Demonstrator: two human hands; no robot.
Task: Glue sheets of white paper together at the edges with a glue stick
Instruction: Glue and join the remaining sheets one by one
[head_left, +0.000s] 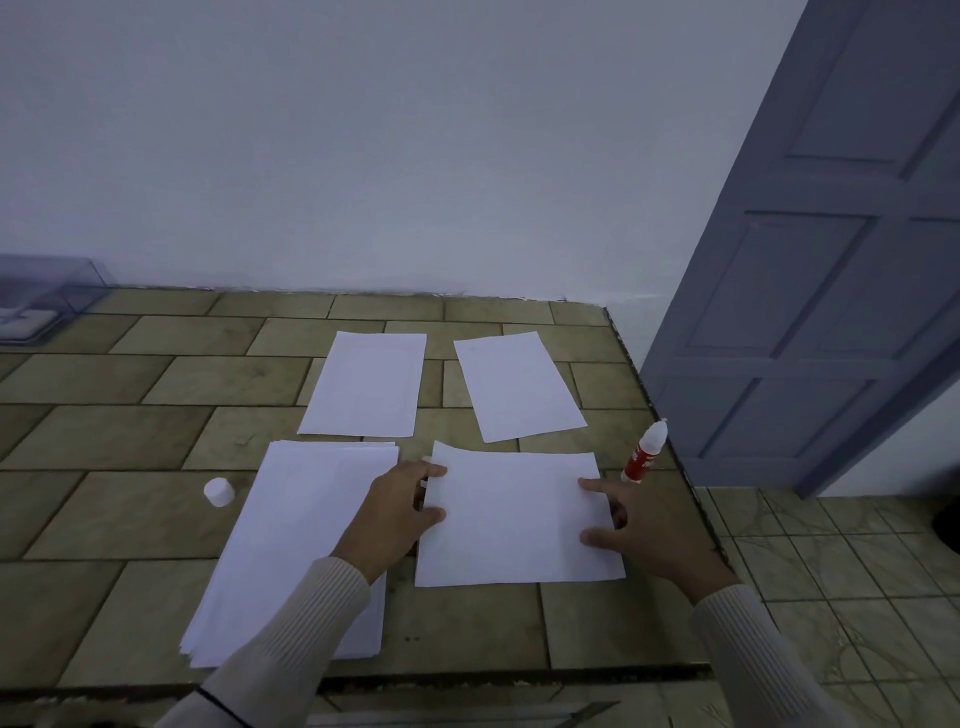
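A white sheet lies on the tiled counter in front of me, its far left corner slightly lifted. My left hand holds its left edge, with the thumb and a finger on top of the paper. My right hand touches its right edge with straight spread fingers. A stack of white paper lies to the left, partly under my left forearm. Two single sheets lie further back. An uncapped glue bottle with a red label stands by the counter's right edge. Its white cap rests left of the stack.
The tiled counter ends just right of the glue bottle, with a drop to the floor. A grey panelled door stands to the right. A clear plastic box sits at the far left against the wall.
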